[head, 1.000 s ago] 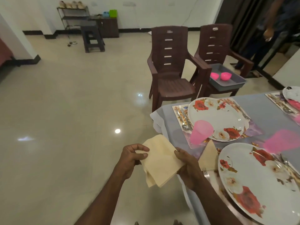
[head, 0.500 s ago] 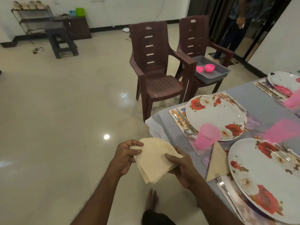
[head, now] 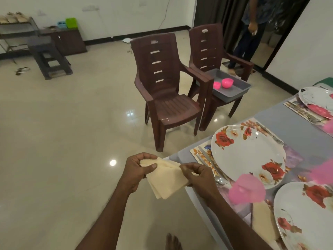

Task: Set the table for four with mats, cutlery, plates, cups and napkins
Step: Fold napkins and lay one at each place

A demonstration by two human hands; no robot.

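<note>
A small stack of cream napkins is held in front of me, just off the table's corner. My left hand grips its left end, thumb on top. My right hand pinches its right edge. On the grey table a floral plate lies on a patterned mat, with cutlery along its left side and a pink cup at its near edge. A second floral plate sits nearer me with a folded napkin to its left. A third plate lies at the far right.
Two brown plastic chairs stand beyond the table; the right one bears a grey tray with two pink bowls. A person stands in the doorway. A dark stool and cabinet are at the back left.
The view has swung right and closer to the table. My hands have tilted the napkin stack flatter, and my right fingers now pinch its edge instead of lying under it.
</note>
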